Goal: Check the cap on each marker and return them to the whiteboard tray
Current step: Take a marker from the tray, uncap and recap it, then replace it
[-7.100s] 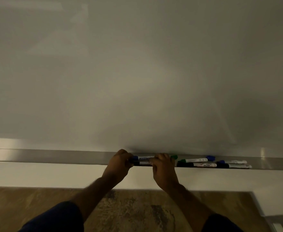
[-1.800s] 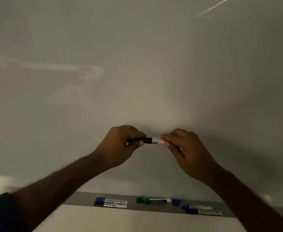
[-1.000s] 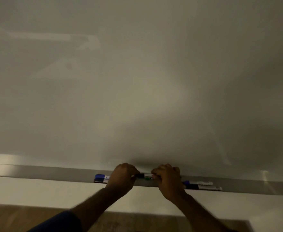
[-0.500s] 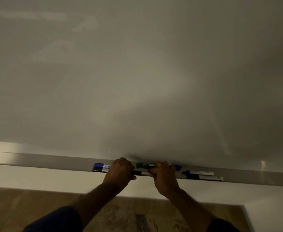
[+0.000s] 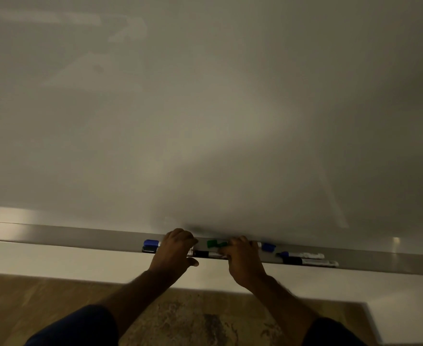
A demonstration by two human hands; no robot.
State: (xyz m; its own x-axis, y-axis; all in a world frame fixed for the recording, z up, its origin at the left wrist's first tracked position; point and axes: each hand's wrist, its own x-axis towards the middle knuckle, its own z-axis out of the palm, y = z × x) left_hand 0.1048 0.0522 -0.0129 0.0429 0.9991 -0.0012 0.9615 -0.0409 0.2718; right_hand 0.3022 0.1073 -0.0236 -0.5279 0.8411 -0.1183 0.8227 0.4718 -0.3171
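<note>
Both hands are down at the tray (image 5: 55,237), the metal ledge running across the lower part of the frame under the whiteboard (image 5: 205,108). The left hand (image 5: 174,253) and right hand (image 5: 242,258) sit at either end of a black marker (image 5: 206,254) lying along the tray's front edge at lower centre. Fingers of both are curled over its ends, but blur and dim light hide whether they grip it or are letting go, so I cannot tell how tight either hold is. Just behind it lies a green marker (image 5: 216,243), its far end hidden by the right hand. A blue cap (image 5: 267,246) shows just right of that hand; which marker it belongs to is unclear. Left of the left hand, a blue marker (image 5: 151,243) lies with a dark one just in front, mostly hidden. Further right, another blue marker (image 5: 301,255) lies behind a second black marker (image 5: 310,262), touching or nearly so. Judging from the layout, the black marker is being set back in place, so that return step looks almost done. All visible markers seem capped, but which ones have been checked cannot be read from here, so some may remain. The whiteboard fills most of the frame, blank, with faint reflections at upper left. Below the tray is a pale wall strip (image 5: 55,260), then brown patterned floor (image 5: 193,318) along the bottom; dark sleeves show at the lower edge. The room is dim.
</note>
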